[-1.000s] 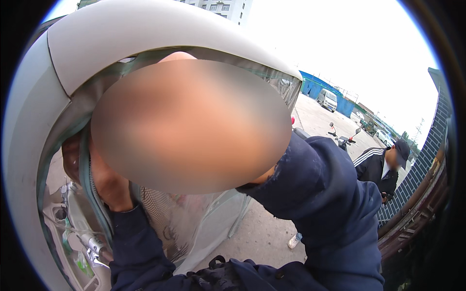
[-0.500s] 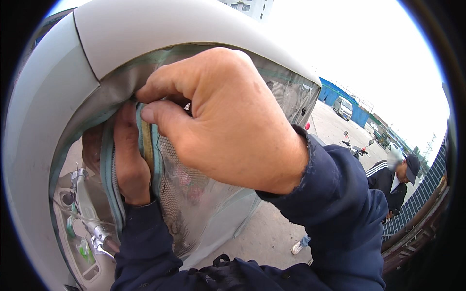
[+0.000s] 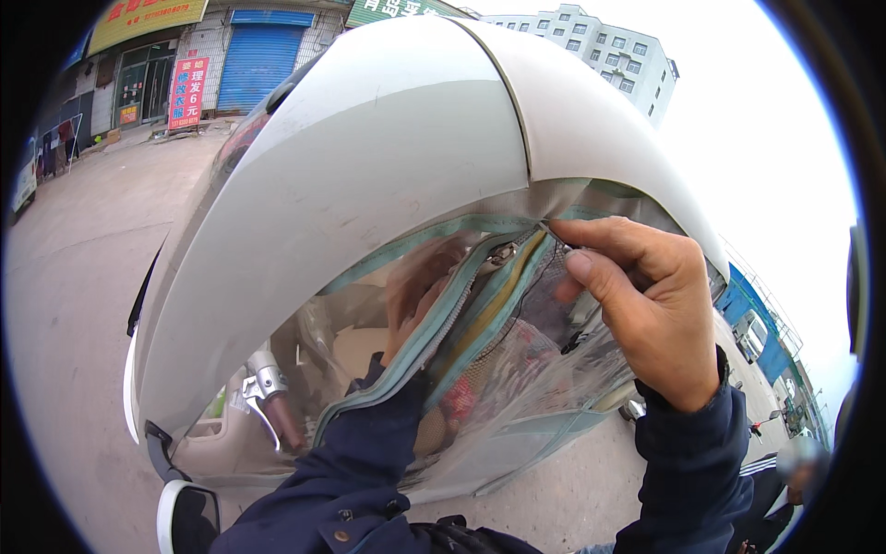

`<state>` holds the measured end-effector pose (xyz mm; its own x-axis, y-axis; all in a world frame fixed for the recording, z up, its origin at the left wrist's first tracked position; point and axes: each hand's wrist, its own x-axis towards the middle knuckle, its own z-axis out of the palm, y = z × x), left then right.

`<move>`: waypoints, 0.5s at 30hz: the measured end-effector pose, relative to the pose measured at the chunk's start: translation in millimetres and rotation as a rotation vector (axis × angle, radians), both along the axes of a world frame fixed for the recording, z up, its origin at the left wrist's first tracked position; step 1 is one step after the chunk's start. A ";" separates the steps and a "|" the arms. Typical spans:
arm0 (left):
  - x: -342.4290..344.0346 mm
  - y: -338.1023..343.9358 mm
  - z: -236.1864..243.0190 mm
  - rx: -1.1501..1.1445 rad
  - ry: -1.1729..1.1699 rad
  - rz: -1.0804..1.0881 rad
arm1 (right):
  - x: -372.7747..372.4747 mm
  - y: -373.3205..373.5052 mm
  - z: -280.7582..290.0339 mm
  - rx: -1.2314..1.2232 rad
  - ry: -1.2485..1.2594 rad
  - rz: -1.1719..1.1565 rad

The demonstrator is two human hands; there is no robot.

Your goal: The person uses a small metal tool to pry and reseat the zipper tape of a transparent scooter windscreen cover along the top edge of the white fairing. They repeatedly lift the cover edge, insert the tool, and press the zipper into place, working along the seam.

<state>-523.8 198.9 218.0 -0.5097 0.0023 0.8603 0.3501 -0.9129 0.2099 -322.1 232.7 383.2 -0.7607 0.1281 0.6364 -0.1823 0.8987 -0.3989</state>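
Note:
A clear plastic side curtain [image 3: 544, 397] with pale teal binding hangs under the white roof [image 3: 415, 129] of a small vehicle. Its zipper [image 3: 406, 349] is parted below a metal slider [image 3: 501, 255] near the top corner. My right hand [image 3: 655, 291] is closed there, thumb and forefinger pinching the dark-edged top of the curtain beside the slider. Through the opening goes my left forearm, and my left hand [image 3: 411, 291] is inside, raised close behind the zipper edge. Plastic and binding partly cover it, so its fingers do not show clearly.
A handlebar grip with brake lever [image 3: 268, 388] shows inside the vehicle, and a side mirror [image 3: 189, 517] juts out at lower left. A person in dark clothes [image 3: 771, 489] is at lower right. Behind are shopfronts with a blue shutter [image 3: 263, 66] and a parked van [image 3: 750, 332].
My view has swung so that more of the roof and street at the left shows. My hands have drawn apart: the left is behind the plastic, the right still at the top corner.

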 end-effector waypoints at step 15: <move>-20.8 -19.4 -26.8 -0.477 -0.073 0.148 | 3.3 -5.4 0.8 -0.024 0.026 0.003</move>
